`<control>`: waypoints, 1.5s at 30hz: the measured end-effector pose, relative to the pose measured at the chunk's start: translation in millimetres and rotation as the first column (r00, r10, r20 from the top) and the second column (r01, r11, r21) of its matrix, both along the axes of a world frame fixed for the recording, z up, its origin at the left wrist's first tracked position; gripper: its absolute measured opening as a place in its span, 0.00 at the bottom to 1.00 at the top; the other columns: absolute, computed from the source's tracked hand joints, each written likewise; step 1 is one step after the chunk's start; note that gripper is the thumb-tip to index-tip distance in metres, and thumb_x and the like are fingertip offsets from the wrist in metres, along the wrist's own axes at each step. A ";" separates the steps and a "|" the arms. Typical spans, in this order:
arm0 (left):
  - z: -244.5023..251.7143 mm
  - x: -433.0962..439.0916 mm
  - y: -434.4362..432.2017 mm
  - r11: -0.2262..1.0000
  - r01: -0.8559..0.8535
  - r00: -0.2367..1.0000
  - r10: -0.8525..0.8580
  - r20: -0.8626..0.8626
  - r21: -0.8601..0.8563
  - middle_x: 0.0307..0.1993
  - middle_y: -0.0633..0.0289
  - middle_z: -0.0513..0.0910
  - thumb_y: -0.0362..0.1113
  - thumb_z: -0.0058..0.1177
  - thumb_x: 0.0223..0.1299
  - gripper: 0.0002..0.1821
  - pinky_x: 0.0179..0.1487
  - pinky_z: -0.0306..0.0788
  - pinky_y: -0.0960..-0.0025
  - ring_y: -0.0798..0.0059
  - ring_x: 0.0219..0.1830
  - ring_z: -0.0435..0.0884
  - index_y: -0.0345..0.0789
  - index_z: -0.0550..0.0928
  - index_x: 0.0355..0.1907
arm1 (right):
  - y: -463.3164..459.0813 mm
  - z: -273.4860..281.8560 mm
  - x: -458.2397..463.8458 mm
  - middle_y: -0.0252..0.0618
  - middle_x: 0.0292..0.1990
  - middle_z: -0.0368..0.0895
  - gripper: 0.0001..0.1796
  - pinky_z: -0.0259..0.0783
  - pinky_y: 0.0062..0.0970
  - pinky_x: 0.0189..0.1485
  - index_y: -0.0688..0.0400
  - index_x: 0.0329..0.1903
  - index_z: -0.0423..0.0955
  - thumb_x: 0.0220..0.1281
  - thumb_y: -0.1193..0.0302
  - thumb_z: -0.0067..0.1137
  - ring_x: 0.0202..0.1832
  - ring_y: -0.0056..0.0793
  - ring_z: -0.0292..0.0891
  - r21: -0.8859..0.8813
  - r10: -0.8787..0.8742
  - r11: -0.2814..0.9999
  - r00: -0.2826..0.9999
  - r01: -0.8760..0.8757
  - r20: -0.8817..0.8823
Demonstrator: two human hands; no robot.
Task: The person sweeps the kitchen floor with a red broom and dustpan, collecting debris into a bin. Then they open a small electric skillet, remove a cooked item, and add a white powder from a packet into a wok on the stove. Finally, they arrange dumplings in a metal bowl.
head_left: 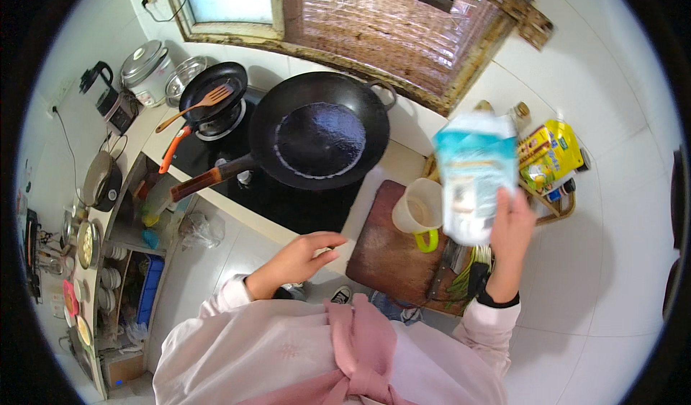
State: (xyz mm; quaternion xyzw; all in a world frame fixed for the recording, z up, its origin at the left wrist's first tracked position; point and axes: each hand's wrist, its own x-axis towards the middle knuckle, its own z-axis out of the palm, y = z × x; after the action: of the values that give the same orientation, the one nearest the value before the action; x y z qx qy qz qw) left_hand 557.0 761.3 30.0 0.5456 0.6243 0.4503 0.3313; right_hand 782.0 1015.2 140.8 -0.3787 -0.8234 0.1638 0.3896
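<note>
My right hand (512, 224) grips the lower right edge of a teal and white plastic pouch (475, 173), blurred, held up over the right side of the counter. My left hand (305, 259) holds nothing, its fingers apart, in front of the stove's edge. Ahead of it a large black wok (324, 129) rests on the stove, with liquid in its bottom and its wooden handle pointing to the lower left. Just left of the pouch, a clear plastic measuring cup (418, 208) with a green handle stands on a wooden cutting board (378, 248).
A cleaver (448, 270) and green stalks (467, 281) lie at the board's right. Behind the pouch is a basket (561, 210) with a yellow seasoning pouch (559, 151) and bottles. A frying pan (208, 92) with a wooden spatula (200, 105) sits left of the wok.
</note>
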 end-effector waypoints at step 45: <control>55.3 -71.0 102.5 0.934 -0.355 -0.226 -0.045 0.973 -0.040 0.71 0.56 0.54 0.36 0.33 0.73 0.31 0.70 0.50 0.70 0.70 0.70 0.54 0.32 0.42 0.72 | -31.4 -32.6 -190.3 0.50 0.25 0.78 0.16 0.68 0.30 0.31 0.67 0.39 0.75 0.69 0.64 0.48 0.26 0.34 0.75 0.001 0.138 0.990 0.977 -0.140 0.161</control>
State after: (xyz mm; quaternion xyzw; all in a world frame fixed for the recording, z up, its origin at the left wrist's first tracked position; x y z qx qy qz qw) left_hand 486.0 863.8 85.3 -0.0526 0.1353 0.8184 0.5560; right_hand 591.7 983.7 108.1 -0.3298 -0.8776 0.1543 0.3118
